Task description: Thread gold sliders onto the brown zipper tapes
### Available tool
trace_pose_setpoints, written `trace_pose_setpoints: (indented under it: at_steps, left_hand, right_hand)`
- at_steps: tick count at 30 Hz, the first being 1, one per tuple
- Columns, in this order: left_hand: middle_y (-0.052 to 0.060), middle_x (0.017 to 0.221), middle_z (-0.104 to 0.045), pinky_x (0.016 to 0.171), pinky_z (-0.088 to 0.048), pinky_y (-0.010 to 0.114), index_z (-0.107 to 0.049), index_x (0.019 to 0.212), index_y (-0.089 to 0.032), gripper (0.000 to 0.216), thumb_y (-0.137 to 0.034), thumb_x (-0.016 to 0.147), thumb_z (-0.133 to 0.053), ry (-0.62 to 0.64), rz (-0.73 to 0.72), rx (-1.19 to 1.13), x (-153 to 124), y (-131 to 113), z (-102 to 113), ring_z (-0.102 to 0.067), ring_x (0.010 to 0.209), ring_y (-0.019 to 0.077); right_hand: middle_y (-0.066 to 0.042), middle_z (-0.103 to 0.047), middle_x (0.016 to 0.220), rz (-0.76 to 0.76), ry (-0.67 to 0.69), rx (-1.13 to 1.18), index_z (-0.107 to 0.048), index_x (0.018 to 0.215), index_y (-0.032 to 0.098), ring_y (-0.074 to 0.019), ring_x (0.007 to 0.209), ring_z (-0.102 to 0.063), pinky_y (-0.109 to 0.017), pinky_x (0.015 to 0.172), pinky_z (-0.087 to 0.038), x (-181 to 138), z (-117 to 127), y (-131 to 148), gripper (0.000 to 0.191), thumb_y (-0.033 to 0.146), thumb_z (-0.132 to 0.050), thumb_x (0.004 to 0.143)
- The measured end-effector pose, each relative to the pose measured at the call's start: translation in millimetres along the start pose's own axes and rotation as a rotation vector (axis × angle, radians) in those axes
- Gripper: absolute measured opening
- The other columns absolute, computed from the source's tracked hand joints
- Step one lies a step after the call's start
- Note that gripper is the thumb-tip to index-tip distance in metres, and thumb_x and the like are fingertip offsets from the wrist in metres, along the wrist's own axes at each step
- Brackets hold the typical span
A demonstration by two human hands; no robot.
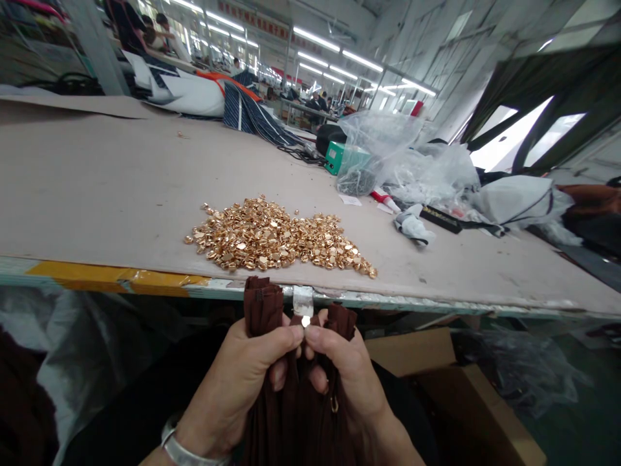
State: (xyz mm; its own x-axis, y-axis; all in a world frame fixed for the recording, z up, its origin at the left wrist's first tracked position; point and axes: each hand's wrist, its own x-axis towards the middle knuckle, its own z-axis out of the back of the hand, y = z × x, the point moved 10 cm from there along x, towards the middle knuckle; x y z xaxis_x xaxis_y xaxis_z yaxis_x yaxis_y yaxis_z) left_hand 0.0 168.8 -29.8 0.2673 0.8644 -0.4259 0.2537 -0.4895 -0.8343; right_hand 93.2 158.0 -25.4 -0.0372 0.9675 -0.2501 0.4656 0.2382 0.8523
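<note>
My left hand (pixel 242 366) is closed around a bundle of dark brown zipper tapes (pixel 263 307), their ends standing up above the fingers. A second bundle of brown zipper tapes (pixel 342 321) is gripped in my right hand (pixel 347 362). Both thumbs meet at a small shiny gold metal piece (pixel 305 320) on the tape between them. The long ends of the tapes hang down towards my lap, and a small gold loop (pixel 334 404) shows by my right hand. Just beyond, a heap of small gold metal pieces (pixel 272 236) lies on the table.
The table edge (pixel 436 301) runs across in front of me. On its right are clear plastic bags (pixel 422 162), a green box (pixel 334 157), a black bar (pixel 440 219) and a crumpled cloth (pixel 413 224). Striped fabric (pixel 247 110) lies behind. Below right stands a cardboard box (pixel 485 408).
</note>
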Motion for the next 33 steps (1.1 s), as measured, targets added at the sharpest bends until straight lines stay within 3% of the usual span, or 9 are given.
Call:
trace_pose_setpoints:
  at_steps: [5, 13, 16, 23, 26, 28, 31, 33]
  left_hand:
    - [-0.004, 0.04, -0.045, 0.042, -0.03, 0.02, -0.06, 0.054, -0.016, 0.029, -0.039, 0.067, -0.072, 0.029, -0.058, 0.054, 4, -6, 1, -0.039, 0.039, 0.0086]
    - [-0.005, 0.042, -0.044, 0.04, -0.027, 0.019, -0.058, 0.058, -0.016, 0.034, -0.046, 0.069, -0.071, 0.002, -0.052, 0.097, -2, 1, 8, -0.035, 0.04, 0.0076]
    - [-0.005, 0.04, -0.043, 0.04, -0.027, 0.019, -0.058, 0.057, -0.016, 0.035, -0.046, 0.07, -0.07, 0.003, -0.055, 0.107, -3, 2, 8, -0.035, 0.04, 0.0071]
    - [-0.007, 0.037, -0.04, 0.038, -0.026, 0.019, -0.052, 0.057, -0.017, 0.038, -0.049, 0.071, -0.069, -0.014, 0.009, -0.03, 1, 9, 6, -0.033, 0.036, 0.0068]
    - [-0.007, 0.036, -0.04, 0.036, -0.025, 0.019, -0.055, 0.059, -0.017, 0.037, -0.05, 0.068, -0.071, -0.058, 0.039, -0.047, 3, 11, 7, -0.033, 0.034, 0.0065]
    - [-0.008, 0.039, -0.042, 0.036, -0.024, 0.018, -0.059, 0.066, -0.017, 0.034, -0.047, 0.065, -0.075, -0.064, 0.028, -0.063, 5, 8, 6, -0.033, 0.034, 0.0056]
    - [-0.006, 0.047, -0.049, 0.037, -0.026, 0.017, -0.064, 0.074, -0.016, 0.031, -0.043, 0.064, -0.076, -0.037, -0.009, -0.07, 5, 3, 1, -0.037, 0.038, 0.0052]
    - [-0.006, 0.047, -0.049, 0.037, -0.025, 0.017, -0.064, 0.071, -0.015, 0.029, -0.041, 0.064, -0.076, -0.026, -0.026, -0.046, 3, 3, 0, -0.037, 0.038, 0.0049]
  right_hand:
    - [0.007, -0.048, 0.038, 0.069, -0.038, -0.094, -0.053, 0.065, 0.017, -0.0045, 0.029, -0.036, -0.014, 0.031, -0.029, 0, 5, 8, 0.032, 0.042, -0.07, 0.074]
    - [0.002, -0.058, 0.05, 0.178, -0.04, -0.49, -0.058, 0.07, 0.015, -0.0063, 0.037, -0.044, -0.017, 0.037, -0.033, -2, 5, 42, 0.032, 0.044, -0.065, 0.08]
    - [0.004, -0.054, 0.046, 0.199, -0.064, -0.629, -0.055, 0.067, 0.016, -0.0077, 0.038, -0.044, -0.019, 0.038, -0.034, -1, 2, 49, 0.029, 0.04, -0.063, 0.082]
    - [0.002, -0.057, 0.058, 0.575, -0.277, -1.203, -0.055, 0.069, 0.019, -0.0123, 0.053, -0.049, -0.024, 0.053, -0.035, -4, -19, 99, 0.02, 0.03, -0.058, 0.085]
    - [0.003, -0.054, 0.056, 0.674, -0.379, -1.29, -0.052, 0.065, 0.019, -0.0126, 0.053, -0.048, -0.025, 0.053, -0.033, 0, -25, 121, 0.023, 0.031, -0.059, 0.083]
    - [0.004, -0.052, 0.055, 0.603, -0.306, -1.157, -0.055, 0.069, 0.019, -0.0115, 0.049, -0.047, -0.024, 0.051, -0.035, 9, -24, 121, 0.021, 0.033, -0.059, 0.084]
    - [0.005, -0.055, 0.058, 0.403, -0.054, -0.848, -0.06, 0.082, 0.018, -0.0094, 0.044, -0.047, -0.021, 0.046, -0.037, 21, -29, 100, 0.016, 0.034, -0.06, 0.083]
    - [0.003, -0.058, 0.063, 0.336, 0.097, -0.738, -0.063, 0.078, 0.016, -0.01, 0.051, -0.051, -0.021, 0.051, -0.041, 17, -37, 88, 0.014, 0.03, -0.062, 0.082]
